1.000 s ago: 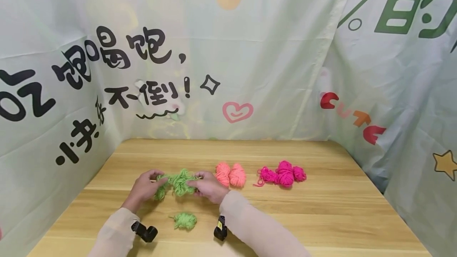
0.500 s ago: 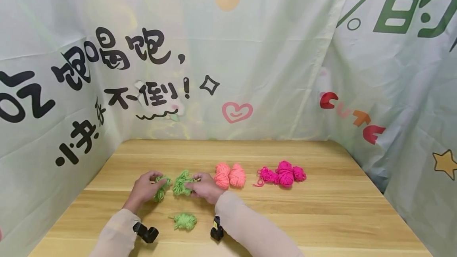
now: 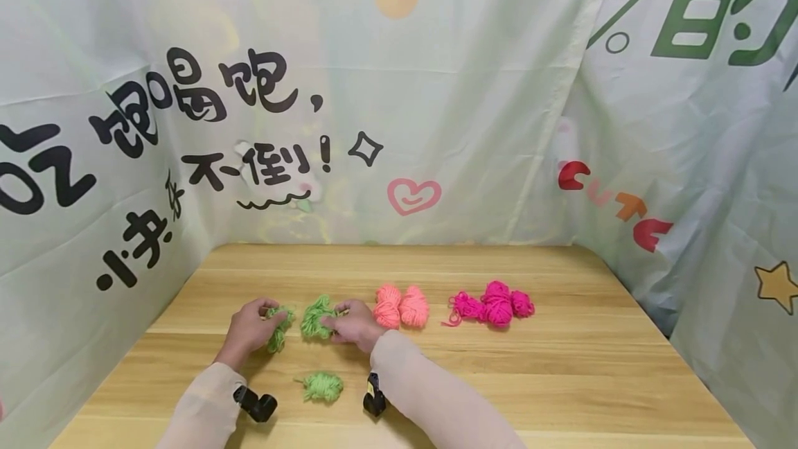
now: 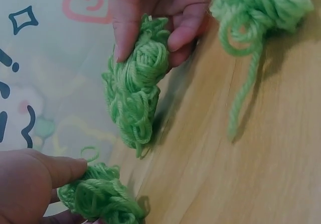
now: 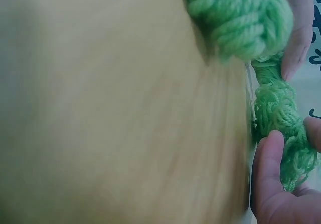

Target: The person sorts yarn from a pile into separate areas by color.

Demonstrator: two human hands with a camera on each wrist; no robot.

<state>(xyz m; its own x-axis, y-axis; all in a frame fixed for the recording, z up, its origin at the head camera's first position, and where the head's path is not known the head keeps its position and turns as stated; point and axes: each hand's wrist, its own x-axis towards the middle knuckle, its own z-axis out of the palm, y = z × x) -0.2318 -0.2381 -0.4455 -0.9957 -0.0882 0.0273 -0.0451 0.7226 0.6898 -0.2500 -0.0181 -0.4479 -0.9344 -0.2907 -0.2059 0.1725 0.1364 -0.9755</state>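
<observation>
My left hand (image 3: 248,328) grips a tangled green yarn bundle (image 3: 282,331), thumb on top of it, as the left wrist view shows at lower left. To its right, my right hand (image 3: 357,326) pinches a second green yarn bundle (image 3: 316,316) by its right end. In the left wrist view this bundle (image 4: 135,88) hangs from the thumb and fingers, with loops sticking out. A gap of wood separates the two bundles in the head view. Nearer the front lies a small green yarn skein (image 3: 322,386), untouched, with a short tail at its left.
Two coral yarn skeins (image 3: 402,306) lie just beyond the right hand. Farther right are several magenta yarn balls (image 3: 497,304) in a row with a loose strand. Printed fabric (image 3: 399,123) walls in the wooden table (image 3: 561,373) at the back and sides.
The two green bundles met between the hands one second ago; now they are apart. The left hand's bundle shifted slightly left, while the right forearm drew a little left too.
</observation>
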